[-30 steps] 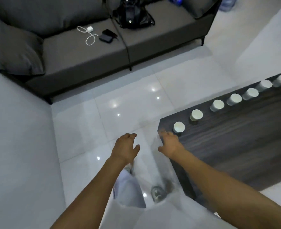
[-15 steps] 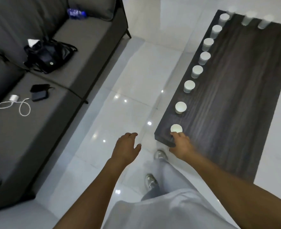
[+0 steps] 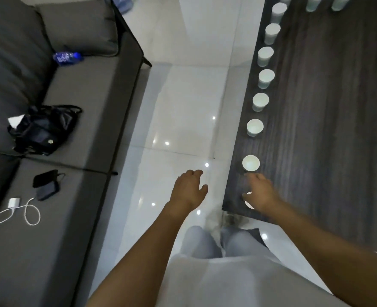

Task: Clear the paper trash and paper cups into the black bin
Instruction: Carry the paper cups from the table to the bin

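Observation:
A row of several white paper cups runs along the left edge of the dark wood table (image 3: 329, 129). The nearest free cup (image 3: 250, 163) stands just beyond my right hand (image 3: 260, 193). That hand reaches down over the cup at the table's near corner (image 3: 248, 203), with thumb and fingers curling round it; only a sliver of its white rim shows. My left hand (image 3: 189, 189) hovers over the white floor with relaxed fingers, holding nothing. No black bin is in view.
A grey sofa (image 3: 50, 240) fills the left side, carrying a black bag (image 3: 43, 129), a blue bottle (image 3: 66, 57), a power bank (image 3: 46, 185) and a white charger cable (image 3: 16, 213). Glossy white floor tiles (image 3: 183, 107) lie between sofa and table.
The view has swung to look along the table. My right hand went from touching the corner cup with its fingertips to covering it. My left hand stays open over the floor.

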The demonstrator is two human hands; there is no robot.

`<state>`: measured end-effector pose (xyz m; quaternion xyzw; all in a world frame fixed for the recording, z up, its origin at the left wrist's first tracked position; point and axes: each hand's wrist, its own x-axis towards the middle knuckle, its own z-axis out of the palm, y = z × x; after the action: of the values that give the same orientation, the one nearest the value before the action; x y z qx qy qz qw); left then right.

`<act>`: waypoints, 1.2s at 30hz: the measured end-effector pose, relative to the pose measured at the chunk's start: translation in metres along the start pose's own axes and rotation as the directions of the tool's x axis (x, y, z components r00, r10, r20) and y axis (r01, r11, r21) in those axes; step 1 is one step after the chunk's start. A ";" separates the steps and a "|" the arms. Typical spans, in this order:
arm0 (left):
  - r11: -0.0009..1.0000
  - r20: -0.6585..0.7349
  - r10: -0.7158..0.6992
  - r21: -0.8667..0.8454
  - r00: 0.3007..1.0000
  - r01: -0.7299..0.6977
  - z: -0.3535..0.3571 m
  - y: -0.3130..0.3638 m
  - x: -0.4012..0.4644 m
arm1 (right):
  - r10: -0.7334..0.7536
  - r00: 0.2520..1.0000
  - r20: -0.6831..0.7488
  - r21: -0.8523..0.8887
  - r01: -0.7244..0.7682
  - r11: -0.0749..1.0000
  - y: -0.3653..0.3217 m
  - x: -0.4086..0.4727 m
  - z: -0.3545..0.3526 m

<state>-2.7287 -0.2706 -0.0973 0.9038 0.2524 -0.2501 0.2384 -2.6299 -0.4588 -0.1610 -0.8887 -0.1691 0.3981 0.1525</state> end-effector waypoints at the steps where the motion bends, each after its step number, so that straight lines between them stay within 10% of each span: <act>1: 0.999 0.029 0.032 0.018 0.999 -0.032 0.001 0.009 0.017 | 0.044 0.999 -0.005 0.027 -0.044 0.999 0.008 0.005 -0.005; 14: 0.903 0.319 0.320 0.183 0.892 -0.389 0.046 0.078 0.168 | 0.500 0.865 0.041 0.311 -0.486 0.816 0.064 0.046 0.032; 28: 0.404 0.573 0.540 0.468 0.617 -0.786 0.154 0.080 0.275 | 0.724 0.690 -0.021 0.361 -0.670 0.649 0.053 0.113 0.151; 36: 0.356 0.565 0.595 0.453 0.572 -0.818 0.173 0.070 0.285 | 0.731 0.679 -0.065 0.465 -0.628 0.624 0.064 0.121 0.174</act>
<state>-2.5332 -0.3236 -0.3704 0.8895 -0.3176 -0.3284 0.0131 -2.6752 -0.4413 -0.3769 -0.8754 0.2892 0.3375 0.1900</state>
